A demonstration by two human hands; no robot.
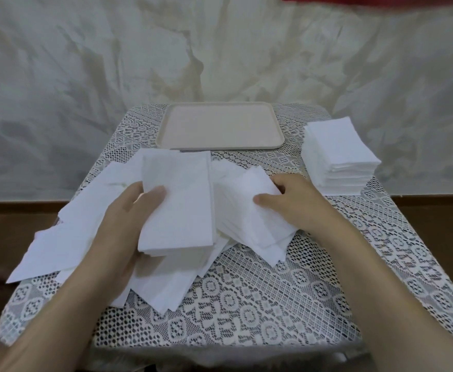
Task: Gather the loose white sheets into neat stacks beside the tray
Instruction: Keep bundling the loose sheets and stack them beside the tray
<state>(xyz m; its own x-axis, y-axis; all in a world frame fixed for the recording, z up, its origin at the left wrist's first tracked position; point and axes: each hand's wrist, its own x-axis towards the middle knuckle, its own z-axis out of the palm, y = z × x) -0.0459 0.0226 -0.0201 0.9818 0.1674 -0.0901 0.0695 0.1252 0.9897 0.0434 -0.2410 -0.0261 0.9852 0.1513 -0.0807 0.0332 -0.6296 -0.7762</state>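
A small table point(327, 264) covered with a white lace cloth point(246, 304) stands in front of a pale draped backdrop point(85, 63). At its far edge lies a beige rectangular tray point(182, 145), with nothing on it. To the right of the tray, near the table's right edge, sits a squared-up stack of white sheets point(338, 146), well apart from both hands.

The left hand point(128, 218) grips a thick bundle of sheets point(177, 205) at the bundle's left edge, thumb lying across the top and fingers curled underneath, so the bundle is lifted a little above the mess below. Under and to the left of it, loose sheets point(67, 232) fan out untidily across the near-left part of the table, some overhanging the left edge, others poking out toward the near side.

The right hand point(297, 200) rests on a second, slanted pile of sheets point(244, 205) just right of the held bundle. Its thumb presses on the top sheet while the fingers curl over the pile's far right corner, pinching it. The two piles touch along their inner edges.
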